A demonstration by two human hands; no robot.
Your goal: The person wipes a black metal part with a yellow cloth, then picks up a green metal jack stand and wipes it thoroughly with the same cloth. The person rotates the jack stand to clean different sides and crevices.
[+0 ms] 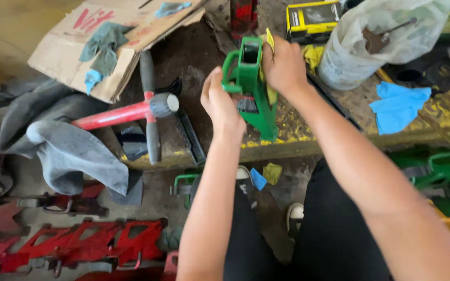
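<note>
Wiping underway: my right hand presses a yellow cloth on the green stand; my left hand grips its side. Next, turn it, I think.

The metal stand is upright near the front edge of the workbench, between the left hand on its left side and the right hand on its right side, both touching it. To the left of it a hammer-like tool lies on the bench, and behind this tool lies a piece of cardboard with rags on it. To the right stands a plastic bag, a box is just left of the bag, and a glove lies in front of the bag.
</note>
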